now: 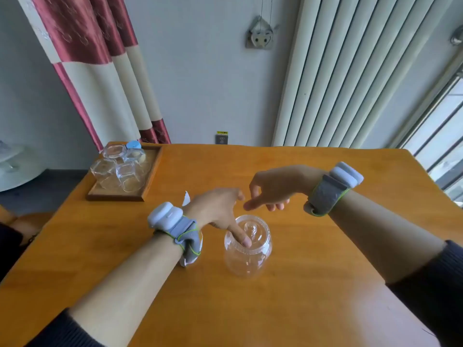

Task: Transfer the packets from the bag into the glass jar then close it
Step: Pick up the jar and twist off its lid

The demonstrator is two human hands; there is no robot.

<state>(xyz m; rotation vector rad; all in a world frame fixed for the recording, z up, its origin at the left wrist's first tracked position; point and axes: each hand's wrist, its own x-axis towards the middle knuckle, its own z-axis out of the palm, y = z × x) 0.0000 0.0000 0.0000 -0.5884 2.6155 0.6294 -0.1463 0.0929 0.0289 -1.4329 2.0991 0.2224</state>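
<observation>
Head view: the lid is seen seated on the clear glass jar (247, 249), which looks empty.

No packets can be made out through the jar's wall, so the transfer is judged not done, or its result cannot be seen. The clear knobbed glass lid (250, 230) is touched by the left hand (220, 209), whose thumb is pressed on it beside the knob while nothing is gripped. Just beyond the jar, the right hand (275, 189) is held loosely curled and empty. A white bag (186, 197) is mostly hidden behind the left wrist, left of the jar on the orange wooden table (313, 284); its contents cannot be told.
</observation>
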